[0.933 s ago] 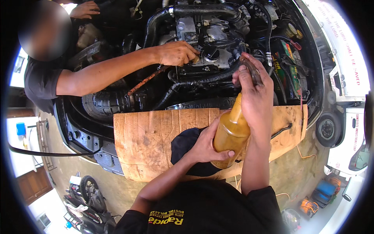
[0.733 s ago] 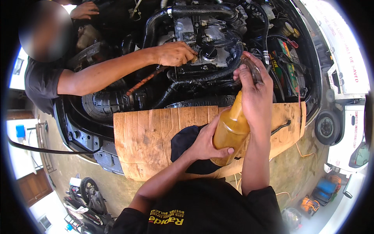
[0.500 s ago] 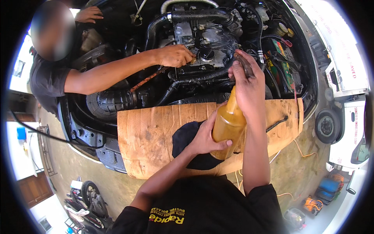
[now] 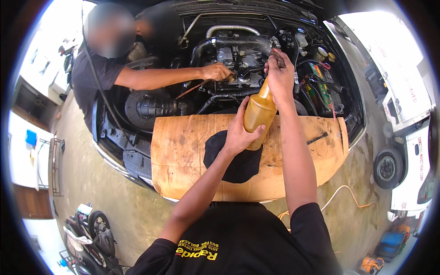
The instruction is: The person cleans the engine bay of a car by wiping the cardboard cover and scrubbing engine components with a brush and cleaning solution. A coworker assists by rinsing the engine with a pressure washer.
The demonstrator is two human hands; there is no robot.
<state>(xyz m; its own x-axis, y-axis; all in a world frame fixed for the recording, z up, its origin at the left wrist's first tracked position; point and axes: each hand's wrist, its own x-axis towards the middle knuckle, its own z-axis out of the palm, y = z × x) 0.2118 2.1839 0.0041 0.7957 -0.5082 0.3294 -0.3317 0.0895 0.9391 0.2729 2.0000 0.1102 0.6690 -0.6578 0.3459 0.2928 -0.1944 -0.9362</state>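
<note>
A spray bottle full of yellowish-brown liquid is tilted over the front of the engine bay, its top toward the engine. My left hand wraps round the bottle's body from the left. My right hand, smudged dark, closes round its neck and dark spray head, which the fingers partly hide. A whitish haze hangs over the engine hose beyond my right fingertips. From the left, another person's hand reaches onto the engine near the black oil cap, gripping a small yellowish-brown thing I cannot make out.
Cardboard covers the car's front edge, with a black round cloth and a thin black tool on it. The battery sits at right. A motorcycle stands lower left; an orange cord crosses the floor.
My view has shifted, so the engine bay appears lower and more of the other person shows. Both my hands still hold the bottle, its top still toward the engine.
</note>
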